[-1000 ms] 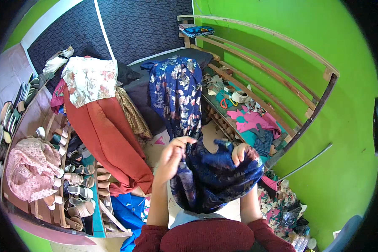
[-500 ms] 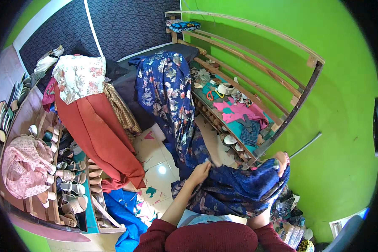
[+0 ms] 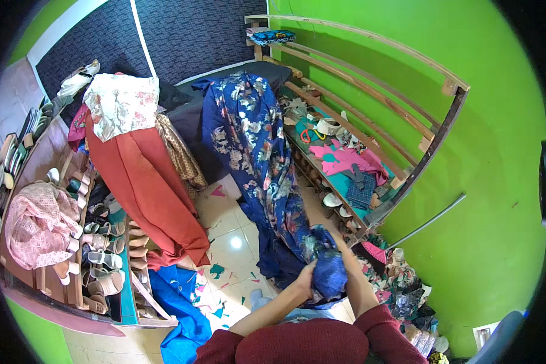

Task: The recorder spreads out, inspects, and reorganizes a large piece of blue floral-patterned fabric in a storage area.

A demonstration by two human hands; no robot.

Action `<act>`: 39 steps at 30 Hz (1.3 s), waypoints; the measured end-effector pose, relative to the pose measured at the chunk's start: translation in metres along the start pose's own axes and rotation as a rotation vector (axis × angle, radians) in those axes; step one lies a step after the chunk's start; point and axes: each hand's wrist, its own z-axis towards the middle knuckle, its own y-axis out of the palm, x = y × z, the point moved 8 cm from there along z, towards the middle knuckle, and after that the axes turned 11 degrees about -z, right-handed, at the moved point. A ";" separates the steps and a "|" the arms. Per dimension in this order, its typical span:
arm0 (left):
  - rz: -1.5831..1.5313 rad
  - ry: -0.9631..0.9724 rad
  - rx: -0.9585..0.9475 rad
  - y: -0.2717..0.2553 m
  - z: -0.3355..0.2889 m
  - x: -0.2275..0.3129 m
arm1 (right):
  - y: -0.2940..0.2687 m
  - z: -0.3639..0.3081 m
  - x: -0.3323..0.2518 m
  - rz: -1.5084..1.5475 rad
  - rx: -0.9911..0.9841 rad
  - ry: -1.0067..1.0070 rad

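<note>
Here the left hand (image 3: 304, 278) and the right hand (image 3: 340, 242) are both closed on the lower end of a blue floral cloth (image 3: 249, 145), which is bunched into a wad between them just in front of the person's chest; the right hand is largely buried in the folds, so how its fingers lie cannot be made out. From that wad the cloth runs up and away across the tiled floor (image 3: 224, 224) and drapes over a dark surface by the back wall, so most of its length is still spread out. To gather it well, I would judge that the hands should take in the cloth in even lengths, keep the edges together rather than crumpling them, and lift it off the floor, where paper and fabric scraps (image 3: 218, 272) could cling to it. It should also be kept off the wooden rack (image 3: 370, 67) on the right, whose slats and corner could snag it. As for packages, labels and signs, none is plain to see: a small white boxlike thing (image 3: 485, 333) sits low at the right against the green wall (image 3: 497, 158), too small to tell what it is, and a dark patterned packet or folded piece (image 3: 272, 36) lies on the rack's top end. To the left hang a red cloth (image 3: 145, 188) with a white floral one (image 3: 121, 103) above it, beside a shoe shelf (image 3: 97, 242) and a pink cloth (image 3: 36, 221).
</note>
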 end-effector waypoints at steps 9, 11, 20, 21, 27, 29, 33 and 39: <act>0.576 0.366 0.104 0.052 -0.048 0.019 | 0.045 0.036 -0.202 0.969 -0.298 0.311; 1.331 0.519 -0.336 0.092 -0.063 0.031 | 0.010 0.024 -0.238 1.150 -0.322 0.391; 1.388 1.635 0.232 0.111 -0.164 0.169 | 0.001 -0.015 -0.296 -0.143 -0.883 -0.416; 1.388 1.631 0.230 0.105 -0.155 0.174 | -0.003 -0.015 -0.301 -0.142 -0.881 -0.412; 1.678 1.160 0.229 0.076 -0.071 0.146 | -0.033 -0.001 -0.332 -0.097 -0.563 -0.481; 1.658 1.209 0.151 0.077 -0.075 0.141 | -0.033 0.005 -0.309 -0.109 -0.631 -0.330; 1.553 1.207 0.214 0.077 -0.101 0.143 | -0.057 0.027 -0.290 -0.248 -0.493 -0.076; 1.303 1.407 0.288 0.078 -0.132 0.186 | -0.095 0.042 -0.275 -0.090 0.079 0.031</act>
